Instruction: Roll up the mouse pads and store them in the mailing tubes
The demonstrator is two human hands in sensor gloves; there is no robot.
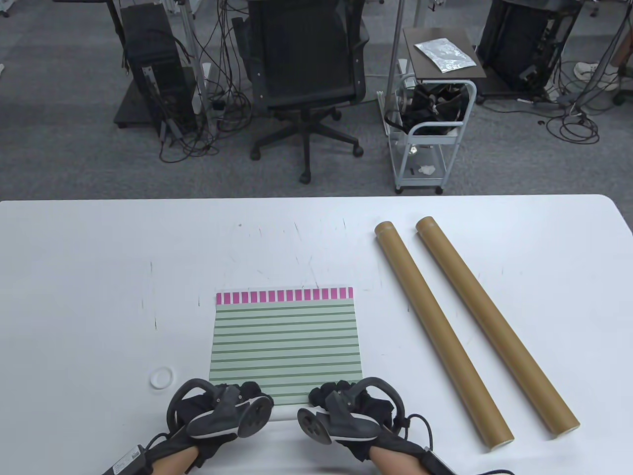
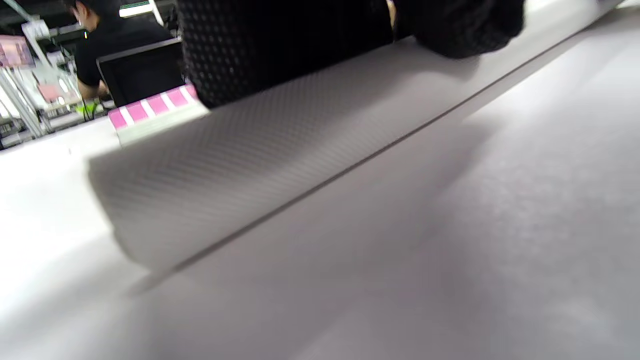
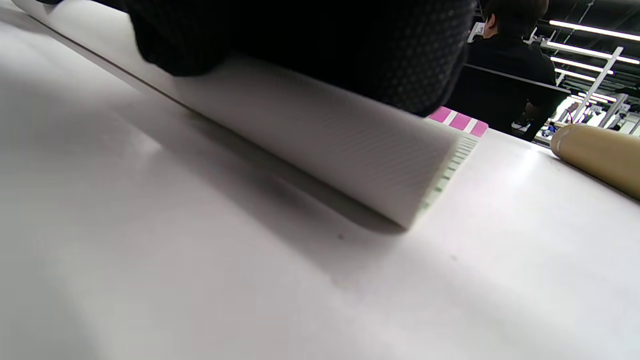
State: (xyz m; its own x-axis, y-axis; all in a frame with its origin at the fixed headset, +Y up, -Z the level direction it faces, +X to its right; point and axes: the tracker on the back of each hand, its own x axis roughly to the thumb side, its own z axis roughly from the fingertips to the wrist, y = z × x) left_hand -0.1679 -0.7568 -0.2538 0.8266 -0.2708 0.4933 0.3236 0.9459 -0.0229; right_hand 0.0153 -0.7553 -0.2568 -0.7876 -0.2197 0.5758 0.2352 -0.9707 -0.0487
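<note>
Fingers (image 2: 280, 45) of both my hands press the mouse pad's (image 1: 286, 341) curled near edge; uneven pressure could skew the roll.

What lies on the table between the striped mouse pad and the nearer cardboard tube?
Nothing: table view shows bare white table between green-striped mouse pad and nearer brown cardboard mailing tube.

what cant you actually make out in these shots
- Near edge of the mouse pad: table view, covered by the left hand and right hand.
- How many turns are rolled: both wrist views, gloves cover the roll.
- Whether the mailing tubes are capped or empty: ends too small.
- White ring: too small to identify.
</note>
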